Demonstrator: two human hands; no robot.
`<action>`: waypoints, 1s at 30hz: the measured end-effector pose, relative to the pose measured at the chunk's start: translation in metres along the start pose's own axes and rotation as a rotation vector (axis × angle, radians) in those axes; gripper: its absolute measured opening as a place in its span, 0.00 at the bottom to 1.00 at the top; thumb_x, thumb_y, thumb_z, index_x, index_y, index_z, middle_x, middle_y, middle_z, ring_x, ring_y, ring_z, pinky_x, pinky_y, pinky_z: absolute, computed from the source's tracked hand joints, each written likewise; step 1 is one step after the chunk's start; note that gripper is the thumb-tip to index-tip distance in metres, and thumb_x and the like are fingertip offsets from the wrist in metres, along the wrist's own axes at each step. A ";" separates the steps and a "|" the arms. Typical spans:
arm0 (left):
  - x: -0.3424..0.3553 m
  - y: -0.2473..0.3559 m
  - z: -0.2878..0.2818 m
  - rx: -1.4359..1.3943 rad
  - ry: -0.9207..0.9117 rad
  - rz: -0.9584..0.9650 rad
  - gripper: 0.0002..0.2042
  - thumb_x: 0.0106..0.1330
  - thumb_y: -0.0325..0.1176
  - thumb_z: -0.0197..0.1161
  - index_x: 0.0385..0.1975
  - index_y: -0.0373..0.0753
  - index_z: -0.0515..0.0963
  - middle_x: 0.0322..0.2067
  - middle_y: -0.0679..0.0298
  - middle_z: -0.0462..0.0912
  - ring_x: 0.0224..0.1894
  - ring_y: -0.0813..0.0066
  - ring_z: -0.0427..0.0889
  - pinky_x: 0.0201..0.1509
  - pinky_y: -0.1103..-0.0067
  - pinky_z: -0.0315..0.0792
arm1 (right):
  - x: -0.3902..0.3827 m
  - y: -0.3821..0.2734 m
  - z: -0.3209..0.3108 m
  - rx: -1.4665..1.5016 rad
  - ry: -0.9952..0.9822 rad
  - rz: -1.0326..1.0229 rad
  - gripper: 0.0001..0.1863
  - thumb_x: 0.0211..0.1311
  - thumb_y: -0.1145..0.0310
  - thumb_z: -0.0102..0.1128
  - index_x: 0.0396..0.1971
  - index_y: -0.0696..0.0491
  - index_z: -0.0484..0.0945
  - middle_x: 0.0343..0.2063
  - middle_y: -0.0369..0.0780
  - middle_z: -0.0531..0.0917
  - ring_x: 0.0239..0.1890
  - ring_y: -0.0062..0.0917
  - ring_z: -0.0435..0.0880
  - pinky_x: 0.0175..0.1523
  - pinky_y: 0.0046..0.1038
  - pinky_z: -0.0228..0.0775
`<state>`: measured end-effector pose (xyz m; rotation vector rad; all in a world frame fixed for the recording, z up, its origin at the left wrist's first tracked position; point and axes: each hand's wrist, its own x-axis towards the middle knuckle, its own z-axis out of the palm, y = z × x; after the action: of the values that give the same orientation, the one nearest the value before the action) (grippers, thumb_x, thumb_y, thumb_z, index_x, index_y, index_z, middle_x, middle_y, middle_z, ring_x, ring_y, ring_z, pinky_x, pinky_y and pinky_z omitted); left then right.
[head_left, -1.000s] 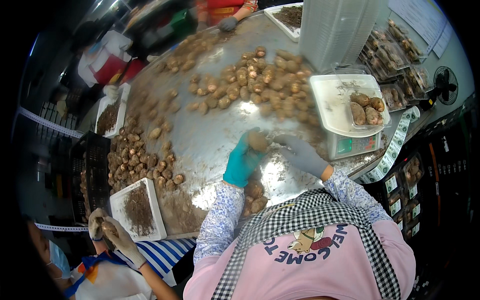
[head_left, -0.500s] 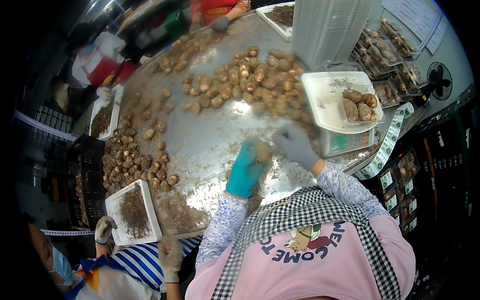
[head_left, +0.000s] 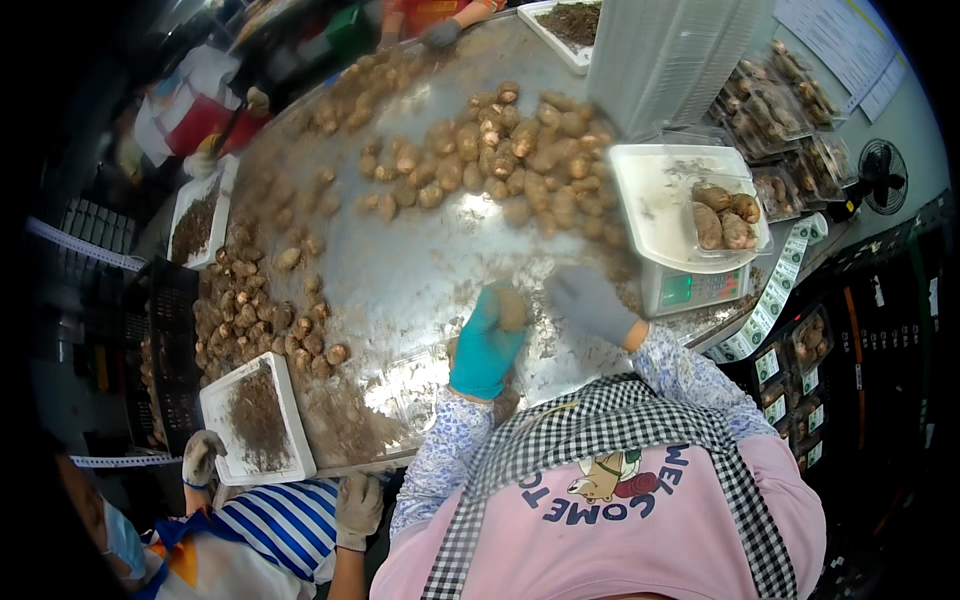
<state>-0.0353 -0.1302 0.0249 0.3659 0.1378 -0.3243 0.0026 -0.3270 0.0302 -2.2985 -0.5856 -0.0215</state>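
My left hand (head_left: 490,345), in a teal glove, is closed around a rough brown taro (head_left: 512,309) above the near part of the metal table (head_left: 375,265). Just to its right hovers my right hand (head_left: 590,303) in a grey glove, its fingers pointing toward the taro. Motion blurs those fingers, so what they hold, if anything, cannot be made out. Part of another taro (head_left: 506,403) shows below my left wrist. A big heap of taros (head_left: 495,150) lies farther back. To the right, a white digital scale (head_left: 660,205) carries a clear plastic box of taros (head_left: 724,218).
Stacked clear trays (head_left: 655,65) rise behind the scale, with packed boxes (head_left: 765,100) beyond. A label roll (head_left: 770,290) trails along the right edge. More taros (head_left: 260,310) and a white dirt tray (head_left: 300,435) lie left, near a co-worker's gloved hand (head_left: 357,510).
My left hand still grips the taro, which has shifted slightly left. My right hand remains close beside it. The co-worker's glove at lower left has moved slightly right. The view has tilted a little.
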 end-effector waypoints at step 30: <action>-0.013 0.009 0.015 0.655 0.085 0.179 0.27 0.59 0.33 0.71 0.56 0.38 0.66 0.46 0.63 0.73 0.51 0.72 0.73 0.57 0.75 0.73 | 0.038 -0.001 0.000 -0.044 -0.128 0.164 0.10 0.60 0.62 0.57 0.31 0.55 0.79 0.31 0.46 0.81 0.37 0.41 0.81 0.47 0.42 0.68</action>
<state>-0.0437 -0.1237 0.0439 1.0349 0.0781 -0.1686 0.0364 -0.3107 0.0378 -2.3969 -0.4633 0.1940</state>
